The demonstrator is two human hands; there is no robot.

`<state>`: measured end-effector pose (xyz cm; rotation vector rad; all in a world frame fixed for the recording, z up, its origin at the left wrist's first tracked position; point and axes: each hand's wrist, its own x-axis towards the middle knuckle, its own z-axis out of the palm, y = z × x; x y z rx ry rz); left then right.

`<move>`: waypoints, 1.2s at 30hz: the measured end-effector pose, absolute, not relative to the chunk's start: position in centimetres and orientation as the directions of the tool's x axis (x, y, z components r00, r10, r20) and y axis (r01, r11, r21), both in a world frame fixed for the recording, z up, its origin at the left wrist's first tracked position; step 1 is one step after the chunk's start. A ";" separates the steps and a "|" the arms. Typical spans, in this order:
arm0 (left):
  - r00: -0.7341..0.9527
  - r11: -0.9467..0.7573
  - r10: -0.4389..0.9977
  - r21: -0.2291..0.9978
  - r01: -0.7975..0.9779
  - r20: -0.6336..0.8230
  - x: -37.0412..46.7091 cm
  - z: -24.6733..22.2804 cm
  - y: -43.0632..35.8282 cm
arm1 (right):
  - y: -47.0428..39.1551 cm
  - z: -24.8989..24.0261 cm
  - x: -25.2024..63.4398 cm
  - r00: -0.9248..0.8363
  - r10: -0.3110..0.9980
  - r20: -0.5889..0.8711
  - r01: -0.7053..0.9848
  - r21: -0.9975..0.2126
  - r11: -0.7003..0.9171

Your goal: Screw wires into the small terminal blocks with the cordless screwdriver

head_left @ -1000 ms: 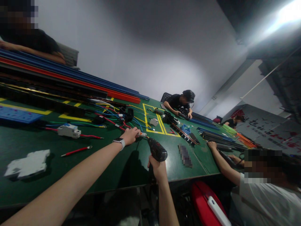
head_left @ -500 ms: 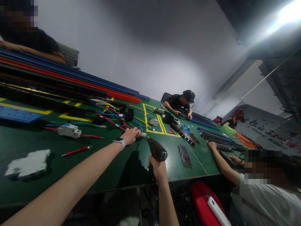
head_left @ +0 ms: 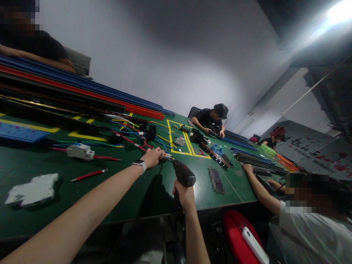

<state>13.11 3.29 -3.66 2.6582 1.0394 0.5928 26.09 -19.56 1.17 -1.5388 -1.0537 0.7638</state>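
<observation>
My right hand grips a black power screwdriver by its handle, above the front of the green table. Its bit points away to the left and meets the end of a small white and orange electrical part. Whether the bit sits in a screw is too small to tell. My left hand, with a watch on its wrist, is closed around that part and presses it near the table top. Red and blue wires run beside my left fingers. My palm hides much of the part.
A white circuit breaker with red wires, a short red cable and a larger white module lie left. Long blue and orange channels line the back. A phone-like object lies right, near a co-worker's arm.
Both hands stay almost in place, with the screwdriver still against the white and orange part. The view has shifted very slightly.
</observation>
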 end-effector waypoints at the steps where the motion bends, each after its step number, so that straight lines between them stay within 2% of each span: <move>1: 0.668 -0.723 0.688 0.348 0.597 0.283 13.1 -3.7 3.3 | -19.6 1.2 26.1 0.403 0.914 0.055 0.224 -0.974 -0.040; 14: 0.665 -0.730 0.682 0.331 0.598 0.304 13.2 -4.0 3.4 | -19.6 1.3 25.9 0.401 0.914 0.063 0.215 -0.976 -0.027; 36: 0.654 -0.700 0.711 0.344 0.625 0.259 13.2 -3.6 3.2 | -19.7 1.4 25.9 0.397 0.915 0.069 0.233 -0.972 -0.028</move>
